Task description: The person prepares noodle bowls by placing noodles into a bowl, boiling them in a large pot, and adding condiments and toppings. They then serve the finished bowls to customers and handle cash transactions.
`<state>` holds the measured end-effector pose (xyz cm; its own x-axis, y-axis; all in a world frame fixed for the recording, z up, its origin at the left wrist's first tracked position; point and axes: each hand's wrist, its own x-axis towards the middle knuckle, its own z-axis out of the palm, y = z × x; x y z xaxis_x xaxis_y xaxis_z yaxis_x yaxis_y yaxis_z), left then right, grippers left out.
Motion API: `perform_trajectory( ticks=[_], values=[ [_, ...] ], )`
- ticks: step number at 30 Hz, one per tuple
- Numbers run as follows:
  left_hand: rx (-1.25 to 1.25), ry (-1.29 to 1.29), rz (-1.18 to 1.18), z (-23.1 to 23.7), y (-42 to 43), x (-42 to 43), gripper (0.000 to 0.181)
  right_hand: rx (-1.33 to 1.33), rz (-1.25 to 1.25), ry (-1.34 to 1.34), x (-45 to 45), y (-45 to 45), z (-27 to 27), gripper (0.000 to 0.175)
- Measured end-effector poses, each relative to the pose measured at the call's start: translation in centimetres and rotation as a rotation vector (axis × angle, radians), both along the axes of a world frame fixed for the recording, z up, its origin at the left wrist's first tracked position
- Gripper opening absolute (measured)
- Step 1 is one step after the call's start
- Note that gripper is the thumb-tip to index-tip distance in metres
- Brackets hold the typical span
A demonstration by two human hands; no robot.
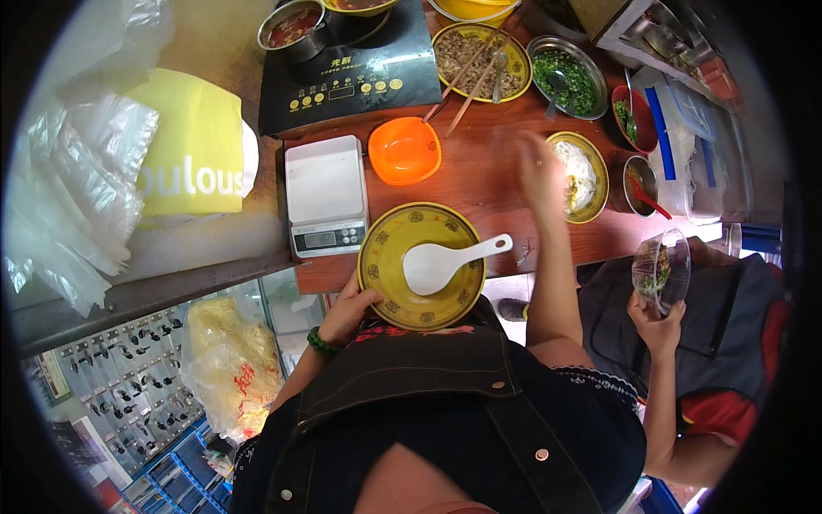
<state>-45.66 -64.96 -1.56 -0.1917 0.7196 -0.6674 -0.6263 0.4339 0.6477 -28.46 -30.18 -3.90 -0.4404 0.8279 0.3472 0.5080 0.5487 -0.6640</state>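
Observation:
My left hand (pixel 352 310) grips the rim of a yellow patterned bowl (pixel 426 315) held before my apron. A white plastic rice paddle (pixel 431 266) lies in it, its handle over the right rim. My right hand (pixel 538 168), blurred, is over the wooden counter beside a yellow-rimmed bowl (pixel 602 183) of white noodles (pixel 578 170); whether it touches that bowl or holds anything cannot be told. An orange bowl (pixel 403 151) and a digital kitchen scale (pixel 326 186) stand beyond my bowl, the scale further left.
A black induction cooker (pixel 347 77) carries a steel pot (pixel 308 46). Behind are a bowl of minced food (pixel 475 61) with chopsticks and a steel bowl of chopped greens (pixel 565 80). At right, a co-worker's hand (pixel 658 321) holds a clear plastic bowl (pixel 674 270). Plastic bags (pixel 83 167) hang left.

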Motion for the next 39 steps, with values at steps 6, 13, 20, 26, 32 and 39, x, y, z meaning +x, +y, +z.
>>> perform_trajectory(
  ticks=[6, 13, 20, 26, 32, 39],
  values=[
    [0.032, 0.090, 0.018, -0.8, -1.2, -0.4, 0.073, -0.809, 0.349, 0.064, -11.1, -3.2, -4.7, 0.028],
    [0.107, 0.069, 0.021, -1.2, -0.9, -0.8, 0.071, -0.894, -0.126, 0.083, 0.3, -2.7, 3.2, 0.034],
    [0.199, 0.114, -0.004, -2.8, 1.1, -0.2, 0.064, -0.660, 0.331, 0.206, -12.5, -2.1, 10.3, 0.033],
    [0.244, 0.131, 0.175, -3.3, 3.5, 0.2, 0.054, -0.958, 0.303, 0.165, -29.7, -4.2, 6.5, 0.028],
    [0.266, 0.340, 0.272, -4.0, 5.5, 0.0, 0.052, -0.536, 0.647, 0.012, -22.8, -1.7, 9.9, 0.057],
    [0.094, 1.039, -0.157, -2.3, 7.4, -3.2, 0.062, -0.129, 0.142, -0.273, -4.2, -2.8, 7.0, 0.036]
  ],
)
